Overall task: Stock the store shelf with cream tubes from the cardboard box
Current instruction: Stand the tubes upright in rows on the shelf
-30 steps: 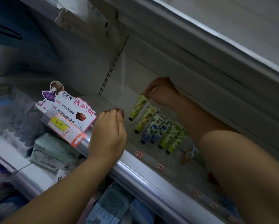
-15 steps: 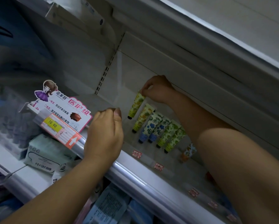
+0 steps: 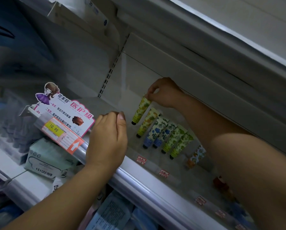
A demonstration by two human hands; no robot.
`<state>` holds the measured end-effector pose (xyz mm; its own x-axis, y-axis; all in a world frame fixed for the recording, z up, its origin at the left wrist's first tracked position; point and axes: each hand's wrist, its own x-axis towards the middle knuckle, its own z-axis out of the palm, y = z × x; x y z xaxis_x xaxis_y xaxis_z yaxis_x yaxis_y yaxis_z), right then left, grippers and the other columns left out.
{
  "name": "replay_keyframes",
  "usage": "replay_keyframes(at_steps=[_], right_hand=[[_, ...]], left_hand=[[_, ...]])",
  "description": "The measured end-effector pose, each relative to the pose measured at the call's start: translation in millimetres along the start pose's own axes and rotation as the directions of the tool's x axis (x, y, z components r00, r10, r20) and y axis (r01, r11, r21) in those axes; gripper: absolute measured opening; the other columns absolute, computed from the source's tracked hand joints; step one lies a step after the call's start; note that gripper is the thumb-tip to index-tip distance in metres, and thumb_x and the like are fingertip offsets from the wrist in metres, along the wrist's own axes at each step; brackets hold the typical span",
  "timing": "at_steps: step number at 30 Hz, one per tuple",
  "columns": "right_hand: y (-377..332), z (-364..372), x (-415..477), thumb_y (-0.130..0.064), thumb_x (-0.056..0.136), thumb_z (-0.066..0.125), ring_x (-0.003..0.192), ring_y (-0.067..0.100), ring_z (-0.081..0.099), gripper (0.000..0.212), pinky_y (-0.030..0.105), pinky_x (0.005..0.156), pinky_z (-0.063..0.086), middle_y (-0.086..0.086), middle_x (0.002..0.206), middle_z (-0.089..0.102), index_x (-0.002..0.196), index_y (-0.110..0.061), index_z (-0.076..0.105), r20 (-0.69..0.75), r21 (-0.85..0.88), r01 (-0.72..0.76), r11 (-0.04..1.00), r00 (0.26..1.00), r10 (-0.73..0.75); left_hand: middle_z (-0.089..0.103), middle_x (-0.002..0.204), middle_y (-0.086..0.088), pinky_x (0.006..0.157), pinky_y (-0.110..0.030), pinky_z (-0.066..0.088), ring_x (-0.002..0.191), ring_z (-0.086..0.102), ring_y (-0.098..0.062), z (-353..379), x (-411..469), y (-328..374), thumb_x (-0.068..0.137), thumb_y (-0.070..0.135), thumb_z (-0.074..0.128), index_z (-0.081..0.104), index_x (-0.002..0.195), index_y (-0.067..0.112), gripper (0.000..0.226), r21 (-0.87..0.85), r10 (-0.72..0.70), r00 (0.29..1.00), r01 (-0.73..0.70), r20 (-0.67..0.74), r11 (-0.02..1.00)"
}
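At the far left a pink promotional sign (image 3: 67, 110) stands above a yellow price tag (image 3: 56, 129), with a pale green pack (image 3: 47, 161) on the level below; the left hand (image 3: 107, 140) rests at the shelf (image 3: 147, 185) front rail, fingers curled together, thumb against them; whether they grip anything I cannot tell; a row of cream tubes (image 3: 162, 133) leans on the shelf, caps down; the right hand (image 3: 163, 92) fingers pinch the top of the leftmost tube (image 3: 141, 110), a yellow one at the row's end.
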<state>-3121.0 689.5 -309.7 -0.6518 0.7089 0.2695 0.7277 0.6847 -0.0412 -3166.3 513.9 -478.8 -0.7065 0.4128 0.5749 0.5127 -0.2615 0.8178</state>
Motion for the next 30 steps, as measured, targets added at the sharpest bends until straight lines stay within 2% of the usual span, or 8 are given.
replay_keyframes(at_steps=[2,6,10,16,20,23,30], right_hand=[[-0.4,0.3,-2.0,-0.040,0.082,0.076,0.111,0.018,0.063,0.013,0.038,0.102,0.050,0.000,0.115,0.069,0.077,-0.027,0.073,0.003,0.009,0.024,1.000,1.000,-0.024],[-5.0,7.6,-4.8,-0.040,0.082,0.075,0.113,0.017,0.060,0.013,0.039,0.104,0.047,-0.003,0.109,0.071,0.071,-0.034,0.070,0.033,-0.022,0.060,0.998,0.998,-0.060],[-6.5,12.7,-7.3,-0.042,0.081,0.077,0.123,0.022,0.052,0.015,0.043,0.108,0.042,0.003,0.120,0.065,0.079,-0.027,0.075,0.045,-0.037,0.053,0.998,0.998,-0.051],[-6.0,10.4,-16.5,-0.039,0.087,0.072,0.130,0.023,0.045,0.017,0.045,0.111,0.038,0.004,0.126,0.062,0.089,-0.022,0.076,0.050,-0.055,0.065,0.996,0.997,-0.062],[-9.3,7.9,-21.3,-0.041,0.091,0.068,0.132,0.024,0.042,0.024,0.042,0.112,0.032,0.006,0.129,0.058,0.095,-0.018,0.075,0.050,-0.102,0.056,0.993,0.997,-0.051],[-12.2,4.9,-26.6,-0.043,0.092,0.066,0.133,0.025,0.041,0.032,0.043,0.113,0.031,0.007,0.130,0.058,0.102,-0.014,0.074,0.059,-0.097,0.038,0.995,0.998,-0.033],[-14.1,-3.8,-35.5,-0.047,0.094,0.062,0.133,0.025,0.041,0.036,0.043,0.113,0.031,0.004,0.131,0.058,0.106,-0.014,0.073,0.068,-0.101,0.009,0.995,0.998,-0.002]], left_hand=[[0.049,0.076,0.011,0.062,-0.036,0.036,0.078,0.048,-0.018,0.7,-0.3,-0.1,0.107,0.029,0.034,0.052,0.083,0.020,0.031,-0.003,-0.007,1.000,0.007,-0.002,1.000],[0.049,0.076,0.011,0.064,-0.038,0.038,0.078,0.048,-0.021,2.2,0.0,-0.5,0.109,0.025,0.036,0.052,0.083,0.018,0.031,0.003,-0.015,1.000,0.015,-0.018,1.000],[0.050,0.077,0.010,0.066,-0.043,0.046,0.080,0.050,-0.022,3.1,0.4,-1.6,0.110,0.025,0.035,0.055,0.086,0.016,0.032,0.013,-0.009,1.000,0.010,-0.023,1.000],[0.049,0.076,0.011,0.063,-0.036,0.036,0.078,0.048,-0.021,2.6,0.0,-2.0,0.110,0.025,0.035,0.054,0.084,0.016,0.033,0.021,0.007,1.000,-0.006,-0.026,1.000],[0.047,0.075,0.012,0.063,-0.040,0.041,0.078,0.049,-0.022,1.7,0.7,-1.4,0.105,0.033,0.030,0.054,0.084,0.016,0.036,0.024,0.021,0.999,-0.020,-0.033,1.000],[0.048,0.075,0.012,0.064,-0.040,0.041,0.078,0.049,-0.022,2.8,0.2,-2.1,0.109,0.028,0.032,0.053,0.083,0.017,0.035,0.019,0.014,1.000,-0.014,-0.028,1.000],[0.047,0.075,0.013,0.062,-0.034,0.037,0.076,0.046,-0.012,2.5,0.4,-1.4,0.108,0.025,0.036,0.052,0.084,0.019,0.029,0.025,0.000,1.000,0.000,0.005,1.000]])
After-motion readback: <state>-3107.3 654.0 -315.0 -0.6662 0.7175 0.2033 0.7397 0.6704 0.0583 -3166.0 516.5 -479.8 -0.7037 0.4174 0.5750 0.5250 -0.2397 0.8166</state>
